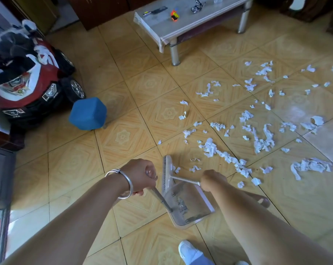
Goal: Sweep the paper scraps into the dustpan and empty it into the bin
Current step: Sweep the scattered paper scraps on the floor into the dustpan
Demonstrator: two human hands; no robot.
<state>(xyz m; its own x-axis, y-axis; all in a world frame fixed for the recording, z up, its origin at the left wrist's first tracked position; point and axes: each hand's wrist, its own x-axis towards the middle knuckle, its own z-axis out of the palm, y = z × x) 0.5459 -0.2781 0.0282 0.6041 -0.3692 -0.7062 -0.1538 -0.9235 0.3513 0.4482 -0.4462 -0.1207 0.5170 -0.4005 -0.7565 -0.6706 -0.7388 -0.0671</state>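
Most paper scraps (238,131) still littered the floor (76,165); left hand (141,176) fisted around the dustpan (188,205) handle, right hand (212,179) gripping the broom (167,173), best swept in short strokes toward the pan's lip.

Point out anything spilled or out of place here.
Torn white paper scraps litter the tiled floor right of the broom and dustpan; few are collected. A blue stool looks tipped beside the toy car.

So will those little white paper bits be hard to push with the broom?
Probably not. The paper scraps look thin, torn and crumpled, so likely very light. They may flutter or scatter rather than slide neatly. The tile floor looks smooth, so little should catch them.
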